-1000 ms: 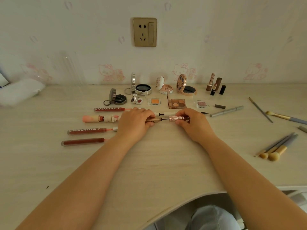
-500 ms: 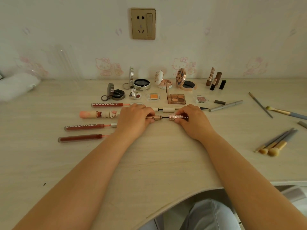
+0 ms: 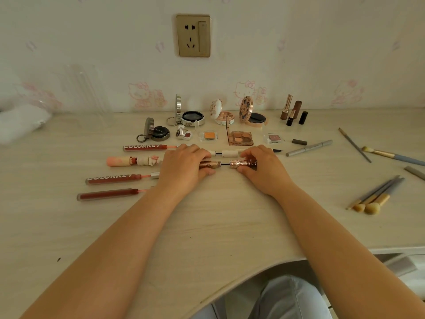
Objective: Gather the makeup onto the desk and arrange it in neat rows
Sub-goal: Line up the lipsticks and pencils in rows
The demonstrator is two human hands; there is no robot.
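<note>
On the pale wooden desk (image 3: 207, 226) my left hand (image 3: 184, 166) grips the tube (image 3: 210, 164) of a rose-gold liner, and my right hand (image 3: 262, 168) grips its ornate cap (image 3: 241, 163). A thin black wand shows between the two parts. Behind them lies a white liner (image 3: 230, 153), also pulled apart. Three red lip glosses (image 3: 112, 178) and a peach tube (image 3: 131, 161) lie in rows to the left. Open compacts (image 3: 192, 117) and eyeshadow pans (image 3: 241, 138) form rows at the back.
Lipsticks (image 3: 292, 111) stand at the back right. A grey pen (image 3: 309, 148) and several brushes (image 3: 374, 196) lie scattered on the right. A white cloth (image 3: 20, 123) sits at the far left. A wall socket (image 3: 193, 35) is above. The desk's curved front edge is near my lap.
Both hands stay on the rose-gold liner; the gap between its tube and cap looks about the same. The camera view shifted slightly.
</note>
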